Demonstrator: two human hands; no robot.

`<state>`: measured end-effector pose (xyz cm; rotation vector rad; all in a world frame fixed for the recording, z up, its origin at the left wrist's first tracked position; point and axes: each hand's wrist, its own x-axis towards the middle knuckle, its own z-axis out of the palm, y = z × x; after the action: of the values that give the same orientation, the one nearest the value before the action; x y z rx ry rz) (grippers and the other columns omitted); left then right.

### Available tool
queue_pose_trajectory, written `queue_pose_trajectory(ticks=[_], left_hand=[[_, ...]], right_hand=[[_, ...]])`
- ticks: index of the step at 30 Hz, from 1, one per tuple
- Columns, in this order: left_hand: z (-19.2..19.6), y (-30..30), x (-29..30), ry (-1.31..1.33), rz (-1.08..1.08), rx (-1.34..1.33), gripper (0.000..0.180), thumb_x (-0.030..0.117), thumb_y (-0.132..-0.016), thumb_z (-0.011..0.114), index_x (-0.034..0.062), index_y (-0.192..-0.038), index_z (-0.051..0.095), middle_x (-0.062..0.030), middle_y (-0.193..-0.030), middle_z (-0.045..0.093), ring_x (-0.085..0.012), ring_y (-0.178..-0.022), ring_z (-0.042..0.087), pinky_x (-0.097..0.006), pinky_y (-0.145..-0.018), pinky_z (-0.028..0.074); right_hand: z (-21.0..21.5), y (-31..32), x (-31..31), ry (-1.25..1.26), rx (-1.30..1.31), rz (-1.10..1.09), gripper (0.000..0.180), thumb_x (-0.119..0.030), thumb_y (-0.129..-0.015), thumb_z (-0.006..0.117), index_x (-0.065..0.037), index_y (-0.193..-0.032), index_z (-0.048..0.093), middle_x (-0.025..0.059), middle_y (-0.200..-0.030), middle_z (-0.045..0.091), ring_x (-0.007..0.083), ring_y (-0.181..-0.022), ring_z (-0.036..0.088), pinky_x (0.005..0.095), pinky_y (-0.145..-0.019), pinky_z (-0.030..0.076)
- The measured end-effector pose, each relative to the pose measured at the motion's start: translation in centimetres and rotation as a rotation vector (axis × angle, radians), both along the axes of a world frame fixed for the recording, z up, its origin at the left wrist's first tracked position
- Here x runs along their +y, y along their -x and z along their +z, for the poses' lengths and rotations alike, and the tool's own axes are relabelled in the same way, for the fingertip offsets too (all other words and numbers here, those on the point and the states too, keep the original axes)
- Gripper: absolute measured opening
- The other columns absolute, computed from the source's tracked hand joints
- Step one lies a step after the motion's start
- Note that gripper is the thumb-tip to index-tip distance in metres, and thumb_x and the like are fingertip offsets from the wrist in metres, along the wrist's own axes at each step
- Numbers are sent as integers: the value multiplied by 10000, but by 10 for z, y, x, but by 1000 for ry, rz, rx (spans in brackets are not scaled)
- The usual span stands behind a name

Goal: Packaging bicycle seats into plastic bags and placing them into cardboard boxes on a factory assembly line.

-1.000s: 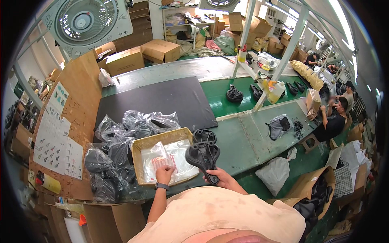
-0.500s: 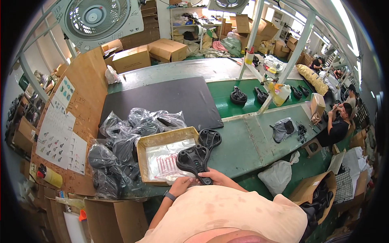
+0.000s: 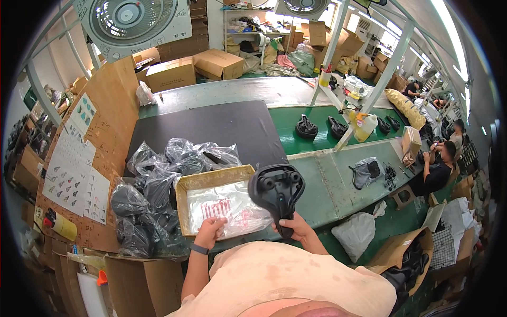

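In my right hand (image 3: 297, 228) is a black bicycle saddle (image 3: 278, 187), gripped by its narrow nose and turned underside up, its wide end pointing away from me. It hangs over the right side of a shallow cardboard box (image 3: 185, 185). Clear plastic bags (image 3: 240, 211) with red printing lie in that box. At the box's near edge my left hand (image 3: 212, 228), with a dark wristband, has its fingers pinched together on the clear plastic. Whether a second saddle lies beneath the held one is hidden.
Saddles wrapped in clear plastic (image 3: 153, 195) are heaped left of the box. Beyond lies a black mat (image 3: 211, 124). More saddles (image 3: 306, 128) rest on the green bench strip. A wooden board (image 3: 105, 158) stands at left, and a carton of saddles (image 3: 406, 259) at right. Co-workers (image 3: 441, 166) sit farther right.
My hands have parted. The left left the saddle and moved to the bags at the box's near edge; the right lifted the saddle and swung it rightward, more upright. The second saddle is no longer distinguishable.
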<state>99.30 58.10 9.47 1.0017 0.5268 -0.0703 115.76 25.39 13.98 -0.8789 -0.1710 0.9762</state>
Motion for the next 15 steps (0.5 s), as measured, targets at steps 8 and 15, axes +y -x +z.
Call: queue_pose_trajectory(ticks=[8,15], left_hand=[[95,-65,-62,-728,373,-416,243,190,-1068,667,2,-974,788,22,-722,627,-72,-656,543,-262,-587,430],[71,-15,-87,-462,-256,-573,338,298,-1114,618,12,-1056,790,-7,-832,688,-109,-735,582,-283,-694,491]], right_hand=[[-4,18,31,590,-1006,90,1209,-23,-770,885,-53,-1714,131,174,-1305,695,296,-1191,674,399,-1056,524],[-44,-14,43,277,68,1,980,-43,-882,819,-51,-1677,248,148,-1359,677,271,-1226,660,382,-1056,529]])
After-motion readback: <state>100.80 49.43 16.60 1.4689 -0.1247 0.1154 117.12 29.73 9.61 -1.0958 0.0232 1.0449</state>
